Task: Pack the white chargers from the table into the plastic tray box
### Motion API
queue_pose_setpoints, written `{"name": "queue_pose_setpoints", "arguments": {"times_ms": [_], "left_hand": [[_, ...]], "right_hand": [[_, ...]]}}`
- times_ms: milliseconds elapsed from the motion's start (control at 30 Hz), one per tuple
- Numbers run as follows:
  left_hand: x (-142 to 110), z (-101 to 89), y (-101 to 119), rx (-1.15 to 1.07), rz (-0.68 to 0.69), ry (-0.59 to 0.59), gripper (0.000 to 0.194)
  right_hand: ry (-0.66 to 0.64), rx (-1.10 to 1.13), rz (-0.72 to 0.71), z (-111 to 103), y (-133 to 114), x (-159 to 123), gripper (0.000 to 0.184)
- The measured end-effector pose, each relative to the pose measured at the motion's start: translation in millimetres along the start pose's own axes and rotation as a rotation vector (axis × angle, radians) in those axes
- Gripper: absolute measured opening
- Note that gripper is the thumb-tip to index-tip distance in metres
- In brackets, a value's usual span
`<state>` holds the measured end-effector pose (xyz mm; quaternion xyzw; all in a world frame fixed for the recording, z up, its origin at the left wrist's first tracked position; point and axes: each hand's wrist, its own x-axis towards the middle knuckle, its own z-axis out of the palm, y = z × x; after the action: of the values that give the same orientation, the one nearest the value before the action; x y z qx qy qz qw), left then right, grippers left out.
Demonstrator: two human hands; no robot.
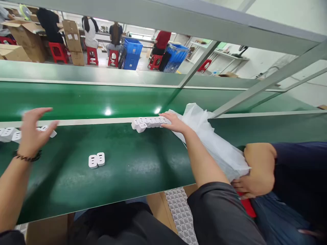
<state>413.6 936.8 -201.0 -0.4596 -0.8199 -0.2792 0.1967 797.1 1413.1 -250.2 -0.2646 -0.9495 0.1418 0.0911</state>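
My left hand [32,136], with a dark beaded bracelet on its wrist, hovers at the left, thumb and fingers spread apart and holding nothing. Behind and beside it are several white plug chargers [9,133] with dark port slots, partly hidden by the hand. My right hand [176,123] reaches to the right end of a row of white chargers [150,121] along the belt's far edge. Its fingers stretch over the end of the row, thumb apart. One charger [141,127] sits in front of that row. Two more chargers [96,160] lie side by side nearer me.
A crumpled translucent plastic bag [204,132] lies right of my right hand. Another person's arm [258,166] rests beside it. A metal frame post [240,93] slants over the green work surface [122,183]. Below the front edge stands a carton with a grey patterned tray [180,211].
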Motion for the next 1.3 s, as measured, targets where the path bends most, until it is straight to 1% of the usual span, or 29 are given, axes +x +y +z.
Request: {"name": "queue_pose_setpoints", "arguments": {"times_ms": [33,100,167,233,300,333,400,467,533,600,633,700,767,833,967,1033,1100,1200,1300], "left_hand": [[16.9,11.9,31.3,-0.043,0.110,-0.029,0.048],[48.1,41.5,90.1,-0.085,0.322,-0.221,0.048],[73.1,75.9,139.5,-0.026,0.455,-0.447,0.053],[91.1,110.0,177.4,0.048,0.511,-0.637,0.062],[102.7,139.4,205.1,0.084,0.499,-0.774,0.069],[106.2,151.8,216.1,0.092,0.497,-0.824,0.073],[109.0,172.7,234.4,0.091,0.494,-0.887,0.082],[106.6,189.8,250.4,0.078,0.481,-0.906,0.095],[100.8,204.2,265.2,0.066,0.454,-0.896,0.108],[94.5,215.9,277.7,0.057,0.422,-0.878,0.113],[92.2,220.5,282.3,0.055,0.407,-0.869,0.110],[90.5,226.9,286.8,0.055,0.380,-0.860,0.098],[92.6,229.1,284.7,0.064,0.367,-0.864,0.085],[96.3,228.0,277.8,0.068,0.370,-0.885,0.081],[99.7,221.2,263.2,0.049,0.374,-0.935,0.086],[98.8,218.3,257.9,0.054,0.382,-0.944,0.091],[97.6,215.5,251.1,0.073,0.382,-0.955,0.092],[94.6,206.6,232.1,0.083,0.361,-0.976,0.089],[86.2,189.3,198.9,0.068,0.346,-0.977,0.089]], "right_hand": [[-0.008,0.003,0.007,1.9,8.8,-3.8,0.065],[-0.002,0.017,0.018,9.6,17.8,-5.9,0.069],[0.010,0.037,0.024,21.2,20.2,-4.5,0.072],[0.024,0.059,0.030,33.9,19.7,-3.0,0.071],[0.064,0.076,0.035,44.8,19.1,-2.8,0.067],[0.092,0.082,0.033,49.2,19.0,-3.1,0.066],[0.148,0.089,0.018,55.5,19.3,-4.3,0.065],[0.187,0.093,-0.004,58.9,19.4,-5.6,0.064],[0.214,0.094,-0.018,60.1,18.6,-6.6,0.063],[0.228,0.093,-0.010,59.7,16.9,-7.7,0.062],[0.233,0.092,-0.002,59.1,15.9,-8.3,0.062],[0.244,0.091,0.004,57.6,13.7,-9.7,0.061],[0.250,0.090,-0.013,56.3,10.3,-11.2,0.060],[0.253,0.086,-0.022,55.8,4.6,-12.3,0.060],[0.245,0.059,-0.035,58.4,-14.4,-11.4,0.064],[0.240,0.044,-0.052,61.0,-25.1,-9.4,0.065],[0.233,0.031,-0.051,64.5,-35.5,-7.3,0.065],[0.211,0.014,-0.069,73.4,-54.0,-6.2,0.063],[0.209,0.012,-0.145,88.2,-80.1,-5.0,0.059]]}}
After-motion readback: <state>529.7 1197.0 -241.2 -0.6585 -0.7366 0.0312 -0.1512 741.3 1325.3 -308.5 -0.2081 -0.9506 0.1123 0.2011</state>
